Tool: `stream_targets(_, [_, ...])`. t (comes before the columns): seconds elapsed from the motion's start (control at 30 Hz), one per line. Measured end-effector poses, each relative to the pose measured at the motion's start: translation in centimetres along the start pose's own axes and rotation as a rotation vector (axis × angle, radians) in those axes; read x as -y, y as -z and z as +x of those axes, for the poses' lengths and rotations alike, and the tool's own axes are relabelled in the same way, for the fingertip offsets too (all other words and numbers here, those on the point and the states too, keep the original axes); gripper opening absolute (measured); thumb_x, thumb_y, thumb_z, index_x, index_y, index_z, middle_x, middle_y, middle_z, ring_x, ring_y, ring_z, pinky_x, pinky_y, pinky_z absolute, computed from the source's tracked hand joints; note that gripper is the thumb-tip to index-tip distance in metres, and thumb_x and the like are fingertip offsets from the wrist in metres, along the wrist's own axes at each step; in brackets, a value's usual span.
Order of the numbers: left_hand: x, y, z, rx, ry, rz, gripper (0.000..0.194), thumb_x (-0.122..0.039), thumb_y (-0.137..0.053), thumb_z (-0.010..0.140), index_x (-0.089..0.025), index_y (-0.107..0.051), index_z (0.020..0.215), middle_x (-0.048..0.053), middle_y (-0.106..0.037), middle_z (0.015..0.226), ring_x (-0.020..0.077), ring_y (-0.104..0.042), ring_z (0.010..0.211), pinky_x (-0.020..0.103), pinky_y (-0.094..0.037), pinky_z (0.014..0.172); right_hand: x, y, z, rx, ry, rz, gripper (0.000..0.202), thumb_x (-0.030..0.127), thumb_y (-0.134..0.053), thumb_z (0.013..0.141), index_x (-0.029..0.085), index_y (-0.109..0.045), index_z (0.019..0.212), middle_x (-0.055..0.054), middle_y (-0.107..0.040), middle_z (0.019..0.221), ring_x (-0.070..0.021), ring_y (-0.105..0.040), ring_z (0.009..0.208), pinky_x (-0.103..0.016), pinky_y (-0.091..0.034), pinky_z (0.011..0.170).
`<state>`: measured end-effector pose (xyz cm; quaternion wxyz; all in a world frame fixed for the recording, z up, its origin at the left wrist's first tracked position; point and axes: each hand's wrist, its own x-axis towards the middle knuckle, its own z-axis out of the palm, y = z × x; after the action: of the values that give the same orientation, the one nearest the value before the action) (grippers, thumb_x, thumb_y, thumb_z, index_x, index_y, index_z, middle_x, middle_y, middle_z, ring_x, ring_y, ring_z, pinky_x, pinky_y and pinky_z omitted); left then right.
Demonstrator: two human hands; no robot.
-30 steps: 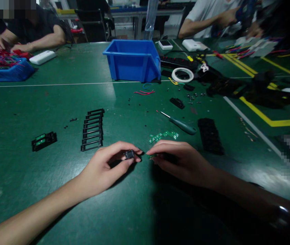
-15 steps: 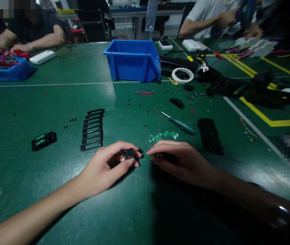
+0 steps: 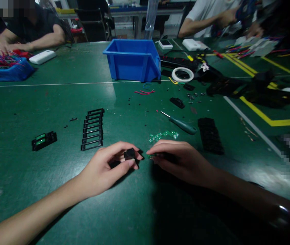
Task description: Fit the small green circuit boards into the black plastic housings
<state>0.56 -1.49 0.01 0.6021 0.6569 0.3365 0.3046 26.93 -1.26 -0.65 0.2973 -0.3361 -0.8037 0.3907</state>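
Left hand (image 3: 112, 161): grip pinching a small black part (image 3: 129, 154), nearer the near edge of the table (image 3: 124, 211) than the far one.
Right hand (image 3: 185, 161): grip pinching a small green piece (image 3: 151, 156), mostly hidden by fingers, beside the left hand but apart from it.
Green pieces (image 3: 164, 136): just beyond the right hand, towards the far edge; a careless knuckle could scatter them.
Screwdriver (image 3: 183, 125): lies beyond the green pieces; if knocked, it might roll into them.
Dim light: shadow under the right hand could hide a dropped or misaligned piece.

Green table (image 3: 45, 105) with bin (image 3: 126, 67), screwdriver (image 3: 182, 125)
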Motion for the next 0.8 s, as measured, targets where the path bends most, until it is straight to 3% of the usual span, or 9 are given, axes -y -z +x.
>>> stream_targets(0.8, [0.20, 0.24, -0.25, 0.028, -0.070, 0.084, 0.024, -0.008, -0.058, 0.095, -0.017, -0.068, 0.115, 0.013, -0.070, 0.122, 0.0200, -0.071, 0.095, 0.036, -0.057, 0.089, -0.06, 0.07, 0.22, -0.005, 0.014, -0.007, 0.021, 0.014, -0.060, 0.094, 0.017, -0.070, 0.113, -0.007, -0.073, 0.100, -0.0158, -0.067, 0.084, -0.028, -0.051, 0.074])
